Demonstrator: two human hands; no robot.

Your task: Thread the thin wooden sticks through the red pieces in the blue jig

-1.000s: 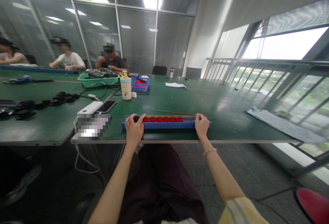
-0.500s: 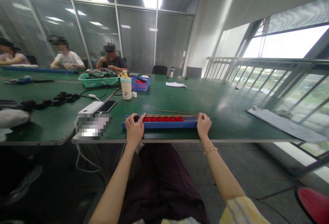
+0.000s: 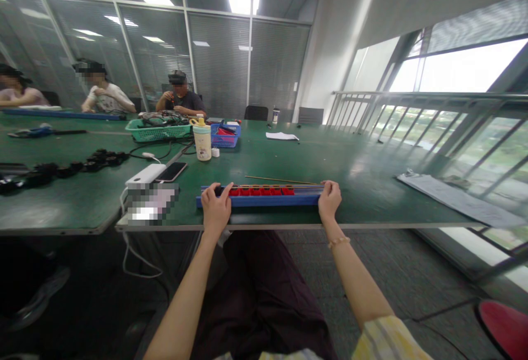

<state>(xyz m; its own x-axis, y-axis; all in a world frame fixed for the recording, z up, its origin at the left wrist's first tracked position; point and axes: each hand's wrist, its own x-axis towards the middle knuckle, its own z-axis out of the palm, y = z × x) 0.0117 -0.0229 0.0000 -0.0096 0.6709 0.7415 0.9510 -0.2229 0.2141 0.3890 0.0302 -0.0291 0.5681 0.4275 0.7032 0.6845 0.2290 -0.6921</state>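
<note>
No lettering is readable from here: the print on the cream cylindrical bottle [image 3: 203,145] beyond the left fingers [image 3: 212,189] and the white clipped paper sheets [image 3: 454,198] right of the right fingers [image 3: 331,186] is too small.

A metal railing [image 3: 416,94] fronts bright windows [image 3: 457,71] beside the green table [image 3: 371,197]

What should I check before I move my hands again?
1. Left hand at the left end of the blue rail: ok.
2. Right hand at its right end: ok.
3. Red pieces in a row along the rail: ok.
4. Firm grip by the fingertips: cannot tell.
5. Loose thin rod behind the rail, clear of it at the right end: cannot tell.
6. Bottle upright, apart from both hands: ok.
</note>
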